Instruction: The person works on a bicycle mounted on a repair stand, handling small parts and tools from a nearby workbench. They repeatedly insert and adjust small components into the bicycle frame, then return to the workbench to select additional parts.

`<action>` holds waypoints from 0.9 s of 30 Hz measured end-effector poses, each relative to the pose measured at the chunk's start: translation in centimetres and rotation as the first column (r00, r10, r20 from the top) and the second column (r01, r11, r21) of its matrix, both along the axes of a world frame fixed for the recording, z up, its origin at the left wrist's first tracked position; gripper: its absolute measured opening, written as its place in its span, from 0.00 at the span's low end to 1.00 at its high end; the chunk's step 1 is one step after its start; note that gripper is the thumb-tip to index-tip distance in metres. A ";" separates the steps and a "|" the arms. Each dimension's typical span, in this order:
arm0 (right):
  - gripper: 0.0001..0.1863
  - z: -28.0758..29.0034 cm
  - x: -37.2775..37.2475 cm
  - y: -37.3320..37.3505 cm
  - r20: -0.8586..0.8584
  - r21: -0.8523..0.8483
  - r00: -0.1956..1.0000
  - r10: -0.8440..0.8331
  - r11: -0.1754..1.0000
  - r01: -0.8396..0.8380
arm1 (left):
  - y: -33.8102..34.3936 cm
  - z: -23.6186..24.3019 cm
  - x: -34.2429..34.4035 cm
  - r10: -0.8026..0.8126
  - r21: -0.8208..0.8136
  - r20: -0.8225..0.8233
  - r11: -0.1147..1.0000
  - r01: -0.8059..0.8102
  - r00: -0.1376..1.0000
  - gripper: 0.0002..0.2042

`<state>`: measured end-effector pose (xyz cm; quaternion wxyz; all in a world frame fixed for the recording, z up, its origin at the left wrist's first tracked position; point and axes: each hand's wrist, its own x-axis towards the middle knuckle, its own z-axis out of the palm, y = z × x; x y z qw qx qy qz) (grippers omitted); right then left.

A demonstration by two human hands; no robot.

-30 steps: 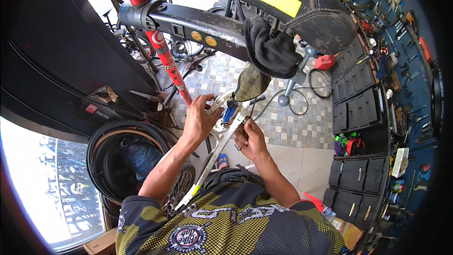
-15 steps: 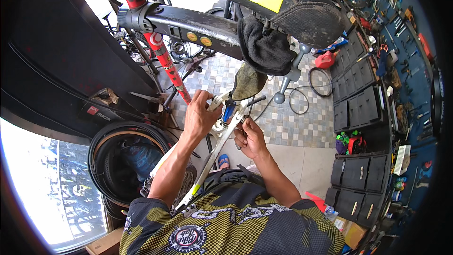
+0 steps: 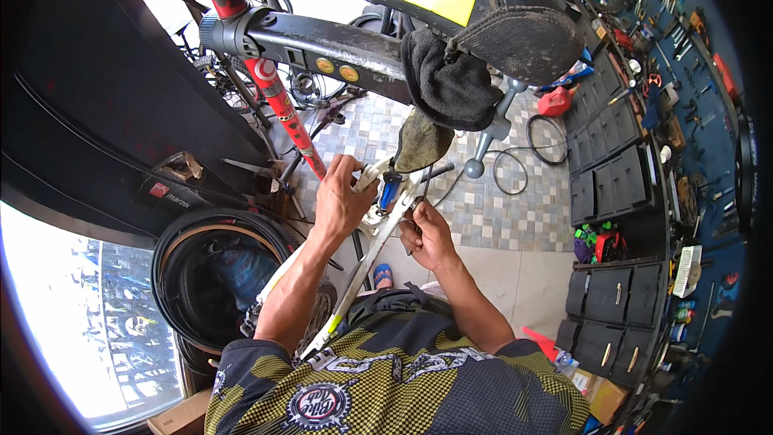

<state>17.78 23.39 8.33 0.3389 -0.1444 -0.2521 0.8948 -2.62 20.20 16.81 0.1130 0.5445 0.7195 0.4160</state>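
Note:
A white bicycle frame [image 3: 354, 292] with a blue rear shock [image 3: 390, 192] is in front of me, below a dark saddle [image 3: 491, 20]. My left hand [image 3: 345, 197] is at the left side of the shock, its fingers closed on the white frame's linkage. On the other side my right hand [image 3: 429, 235] is curled, with thumb and fingertips pressed together beside the frame's pivot. A small dark piece shows at its fingers, but I cannot make out what it is. An olive-brown cloth [image 3: 424, 141] hangs just above the shock.
A black repair-stand arm [image 3: 338, 48] on a red post [image 3: 283, 109] crosses above, with a black cloth [image 3: 451, 80] at its end. Tyres [image 3: 173, 274] lie stacked at left. Black drawers [image 3: 616, 193] and a tool wall [image 3: 692, 105] line the right. A hose [image 3: 515, 181] lies on the tiles.
Both hands keep nearly the same place and grip at the frame. The view has shifted slightly, so the saddle and stand arm appear a little further left.

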 end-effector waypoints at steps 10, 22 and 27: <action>0.12 0.7 0.1 -0.1 0.079 -0.004 0.997 -0.007 1.000 0.007 | -0.1 1.2 0.0 -0.045 -0.027 0.004 0.999 0.045 0.999 0.17; 0.12 1.6 0.7 0.4 0.312 0.173 0.917 -0.250 0.964 0.204 | 1.9 -0.7 -6.6 -0.040 -0.215 0.756 0.928 0.305 0.654 0.17; 0.11 2.2 0.8 0.2 0.444 0.429 0.779 -0.443 0.868 0.249 | 1.8 -0.1 -6.4 -0.106 -0.205 0.652 0.929 0.309 0.751 0.16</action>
